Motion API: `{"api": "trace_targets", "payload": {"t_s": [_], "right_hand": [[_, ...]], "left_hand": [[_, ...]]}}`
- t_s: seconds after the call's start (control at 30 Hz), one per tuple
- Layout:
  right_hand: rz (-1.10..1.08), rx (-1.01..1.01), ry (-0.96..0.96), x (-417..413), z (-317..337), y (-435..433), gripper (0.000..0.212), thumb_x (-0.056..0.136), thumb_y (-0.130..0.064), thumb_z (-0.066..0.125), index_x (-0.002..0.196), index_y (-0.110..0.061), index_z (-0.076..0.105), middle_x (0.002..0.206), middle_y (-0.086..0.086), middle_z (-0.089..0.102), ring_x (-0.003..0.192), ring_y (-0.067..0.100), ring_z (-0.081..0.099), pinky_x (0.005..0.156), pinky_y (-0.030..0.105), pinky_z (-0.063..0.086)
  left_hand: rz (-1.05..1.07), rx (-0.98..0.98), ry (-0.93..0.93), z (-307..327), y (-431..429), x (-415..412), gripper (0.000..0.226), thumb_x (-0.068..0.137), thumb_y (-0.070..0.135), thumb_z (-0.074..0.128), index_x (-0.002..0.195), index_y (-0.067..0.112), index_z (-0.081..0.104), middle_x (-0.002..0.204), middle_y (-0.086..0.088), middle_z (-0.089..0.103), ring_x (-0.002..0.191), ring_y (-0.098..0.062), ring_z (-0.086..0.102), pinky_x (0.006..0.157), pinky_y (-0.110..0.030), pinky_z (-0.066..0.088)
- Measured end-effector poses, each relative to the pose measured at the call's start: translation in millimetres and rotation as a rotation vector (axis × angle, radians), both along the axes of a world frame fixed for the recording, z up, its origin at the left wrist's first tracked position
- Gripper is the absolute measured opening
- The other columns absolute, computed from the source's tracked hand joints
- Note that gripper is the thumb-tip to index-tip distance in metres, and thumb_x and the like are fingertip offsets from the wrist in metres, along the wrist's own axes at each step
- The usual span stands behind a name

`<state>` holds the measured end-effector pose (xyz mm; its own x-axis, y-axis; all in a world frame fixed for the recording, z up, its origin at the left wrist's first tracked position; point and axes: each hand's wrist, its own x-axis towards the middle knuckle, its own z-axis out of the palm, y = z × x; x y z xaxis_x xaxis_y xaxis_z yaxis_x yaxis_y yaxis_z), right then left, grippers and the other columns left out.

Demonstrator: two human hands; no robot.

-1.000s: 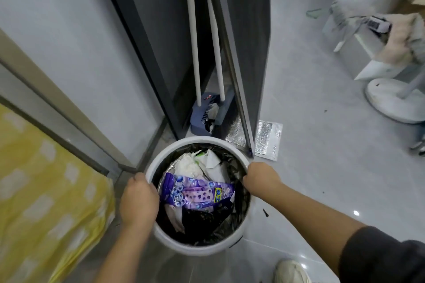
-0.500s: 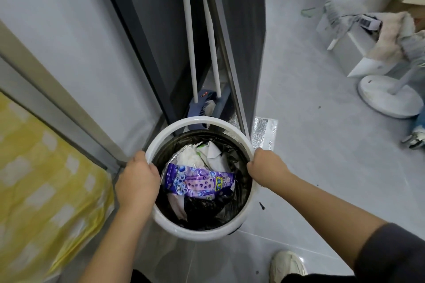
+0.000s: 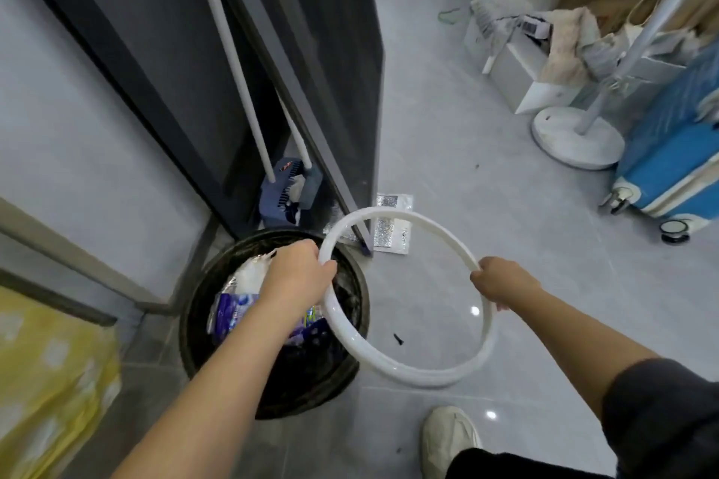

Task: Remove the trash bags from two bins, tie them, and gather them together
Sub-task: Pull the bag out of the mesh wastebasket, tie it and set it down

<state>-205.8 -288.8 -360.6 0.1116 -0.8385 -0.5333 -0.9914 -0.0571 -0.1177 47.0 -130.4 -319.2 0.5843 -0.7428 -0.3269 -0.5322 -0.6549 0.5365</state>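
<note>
Both hands grip the white retaining ring [image 3: 408, 297], held to the right of the bin [image 3: 272, 323]: the left hand [image 3: 295, 276] is closed on its left arc, the right hand [image 3: 502, 284] on its right. The black trash bag [image 3: 342, 296] sits in the bin, full of wrappers, so the bag looks just freed; next the ring needs setting down and the bag's edges gathering. The bin's base and the second bin are out of sight.

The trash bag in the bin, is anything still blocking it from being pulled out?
Nothing visible does. The white ring is off the bin, held to its right by the left hand and right hand. The black trash bag lies open at the rim; both hands are occupied.
</note>
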Motion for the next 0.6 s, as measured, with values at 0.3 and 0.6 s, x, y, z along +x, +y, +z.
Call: {"api": "trace_targets", "payload": {"t_s": [0.3,0.6], "right_hand": [[-0.348,-0.004,-0.046,-91,-86,-41,0.020,0.082,-0.013,0.052,0.098,-0.002,0.059,0.079,0.009,0.055,0.076,0.029,0.054,0.064,0.028,0.042],[-0.422,-0.002,-0.129,-109,-170,-47,0.012,0.085,-0.012,0.049,0.087,-0.002,0.055,0.080,0.009,0.053,0.061,0.020,0.047,0.054,0.026,0.034]], "left_hand": [[-0.035,0.227,0.071,-74,-97,-116,0.039,0.090,0.017,0.045,0.126,0.004,0.053,0.130,-0.015,0.047,0.113,-0.032,0.056,0.089,-0.035,0.045],[0.185,0.315,0.381,-196,-98,-141,0.045,0.091,0.034,0.052,0.118,-0.001,0.058,0.118,-0.020,0.062,0.106,-0.035,0.061,0.085,-0.036,0.051]]}}
